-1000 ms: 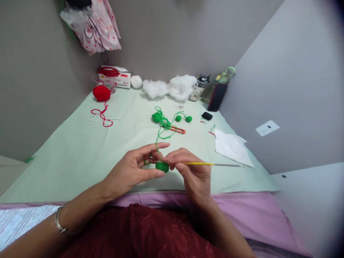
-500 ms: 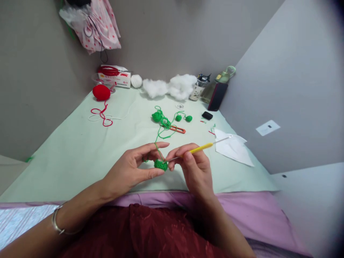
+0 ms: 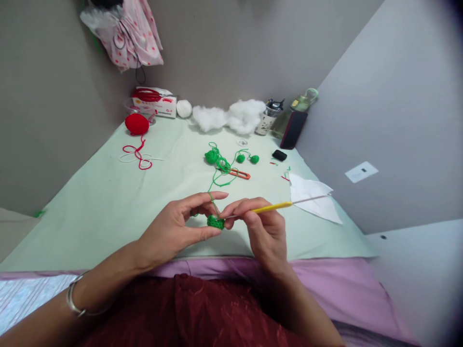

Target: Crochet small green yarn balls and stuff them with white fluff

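Between its thumb and fingers my left hand (image 3: 173, 226) holds a small green crochet piece (image 3: 216, 222). Green yarn runs from the piece over the left index finger to a tangle (image 3: 223, 166) beside a green yarn ball (image 3: 211, 156). My right hand (image 3: 265, 229) grips a crochet hook with a yellow handle (image 3: 273, 207); its metal tip meets the top edge of the green piece, and its other end points right over a white sheet (image 3: 314, 197). Two small green crocheted balls, one of them farther right (image 3: 254, 159), lie beyond the hands.
An orange-handled cutter (image 3: 240, 174) lies by the tangle. At the back stand a red yarn ball (image 3: 137, 124), a box (image 3: 164, 107), white stuffing (image 3: 246, 117), a pen cup (image 3: 265, 121), a phone (image 3: 293, 130) and a bottle (image 3: 282, 126). A black case (image 3: 279, 155) is at right.
The yellow hook has tilted nearer to level, its far end moving right and down. My right hand has turned slightly with it; my left hand has barely moved.
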`<state>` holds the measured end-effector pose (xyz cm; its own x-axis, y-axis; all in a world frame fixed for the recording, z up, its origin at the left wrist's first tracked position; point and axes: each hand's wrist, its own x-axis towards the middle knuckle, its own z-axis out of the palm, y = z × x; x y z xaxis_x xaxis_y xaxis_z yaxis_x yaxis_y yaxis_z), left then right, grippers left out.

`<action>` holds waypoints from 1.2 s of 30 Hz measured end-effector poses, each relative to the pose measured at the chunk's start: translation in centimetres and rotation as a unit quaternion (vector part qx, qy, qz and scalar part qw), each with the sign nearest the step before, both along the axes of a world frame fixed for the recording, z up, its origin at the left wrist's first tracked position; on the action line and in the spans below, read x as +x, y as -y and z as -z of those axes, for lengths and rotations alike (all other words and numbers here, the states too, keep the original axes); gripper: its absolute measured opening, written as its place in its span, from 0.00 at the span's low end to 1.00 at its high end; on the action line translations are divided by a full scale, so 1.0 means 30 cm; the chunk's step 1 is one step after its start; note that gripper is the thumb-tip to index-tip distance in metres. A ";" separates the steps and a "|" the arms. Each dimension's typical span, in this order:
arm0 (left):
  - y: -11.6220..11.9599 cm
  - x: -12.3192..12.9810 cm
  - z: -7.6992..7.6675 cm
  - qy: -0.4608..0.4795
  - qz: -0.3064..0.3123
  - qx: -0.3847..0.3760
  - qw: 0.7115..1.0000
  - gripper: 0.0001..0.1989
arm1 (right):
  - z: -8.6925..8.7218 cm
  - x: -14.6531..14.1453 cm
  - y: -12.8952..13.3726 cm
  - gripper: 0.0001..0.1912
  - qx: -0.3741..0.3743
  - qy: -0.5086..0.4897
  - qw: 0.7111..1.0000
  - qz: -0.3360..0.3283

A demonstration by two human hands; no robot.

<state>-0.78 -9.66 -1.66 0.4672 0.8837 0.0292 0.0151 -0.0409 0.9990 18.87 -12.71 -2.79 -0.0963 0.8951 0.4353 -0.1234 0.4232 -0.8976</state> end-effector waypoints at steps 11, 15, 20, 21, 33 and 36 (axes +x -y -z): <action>0.000 0.008 -0.004 -0.044 -0.022 0.038 0.998 0.25 | -0.008 0.007 0.025 0.13 0.220 0.301 0.925 0.075; 0.000 0.010 -0.004 -0.036 -0.041 0.001 0.999 0.27 | 0.008 0.001 0.030 0.15 0.332 0.402 0.844 0.130; 0.023 0.016 0.013 0.005 -0.065 -0.035 0.997 0.29 | 0.035 -0.002 0.051 0.22 0.338 0.417 0.828 0.159; 0.031 0.018 0.019 0.019 -0.070 -0.036 0.997 0.29 | 0.039 -0.003 0.056 0.23 0.336 0.420 0.825 0.173; 0.027 0.027 0.032 0.189 0.010 -0.239 0.952 0.31 | 0.049 0.005 0.044 0.22 0.235 0.181 0.944 0.143; 0.015 0.012 0.031 0.154 0.001 -0.171 0.973 0.29 | 0.023 0.005 0.048 0.18 0.180 0.141 0.966 0.124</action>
